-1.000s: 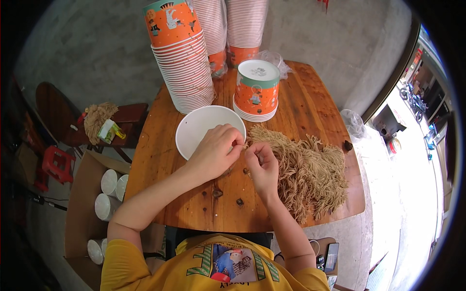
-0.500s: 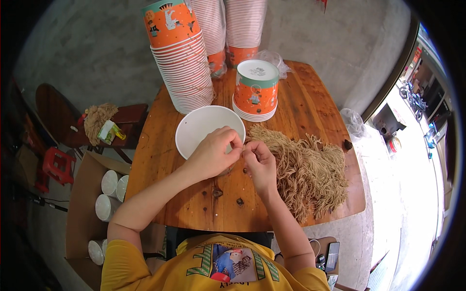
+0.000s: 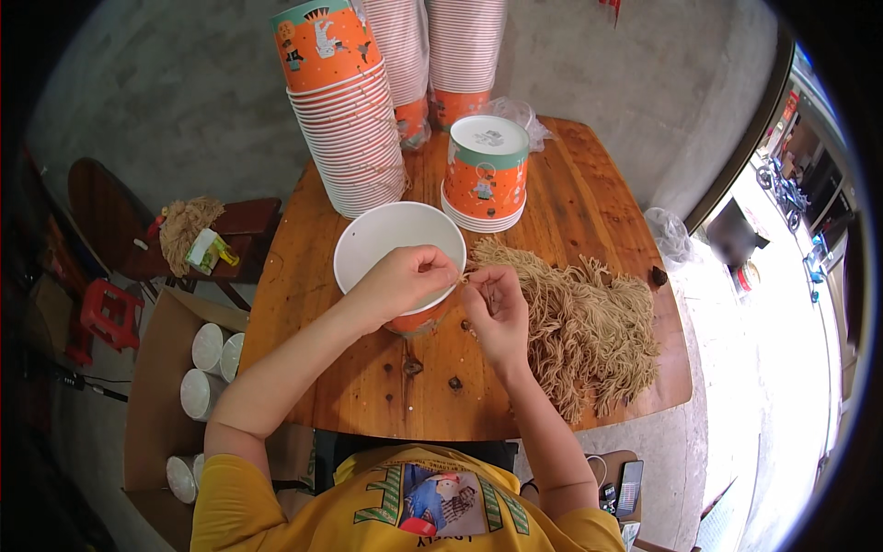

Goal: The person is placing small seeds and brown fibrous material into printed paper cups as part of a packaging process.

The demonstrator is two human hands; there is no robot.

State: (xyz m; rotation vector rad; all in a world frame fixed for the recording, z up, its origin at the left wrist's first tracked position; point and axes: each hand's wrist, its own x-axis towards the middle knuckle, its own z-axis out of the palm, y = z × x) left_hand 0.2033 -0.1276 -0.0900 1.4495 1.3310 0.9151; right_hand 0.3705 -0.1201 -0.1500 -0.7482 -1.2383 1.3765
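Note:
An open white-lined paper bucket with an orange outside stands at the middle of the table. My left hand reaches across its near side, fingers pinched together at the right part of the rim. Just beside it, my right hand is closed in a pinch, its fingertips almost meeting the left ones. A small bit of tan cord shows between the fingertips; most of it is hidden. Right of my right hand lies a heap of tan cords.
Tall nested bucket stacks rise at the back left of the wooden table. A short upside-down stack stands behind the open bucket. A cardboard box with several white-topped buckets sits on the floor at left, near a red stool.
My left hand has lowered slightly and its fingers have flattened. More of the bucket's orange side shows below it. The bit of cord between the fingertips is plainer now.

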